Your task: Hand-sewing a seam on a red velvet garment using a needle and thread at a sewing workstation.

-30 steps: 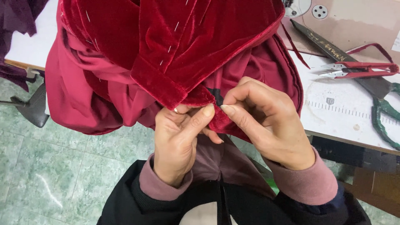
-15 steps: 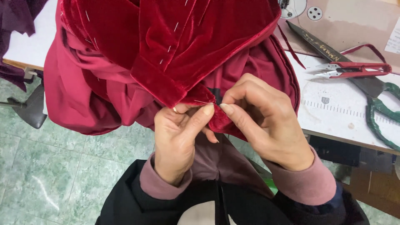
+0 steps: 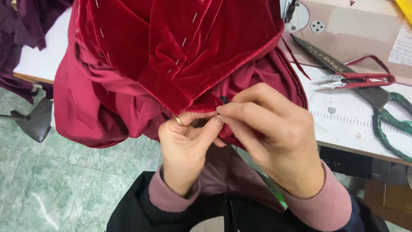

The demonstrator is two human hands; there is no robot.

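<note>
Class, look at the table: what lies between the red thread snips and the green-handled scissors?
In the head view, the scissors' dark blades lie between them and the red thread snips, on the white table with its printed ruler.

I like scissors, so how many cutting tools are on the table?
2. The small red thread snips lie on the white table at upper right. The big dark shears with green handles lie just below them, toward the right edge. The red velvet cloth may hide more.
</note>
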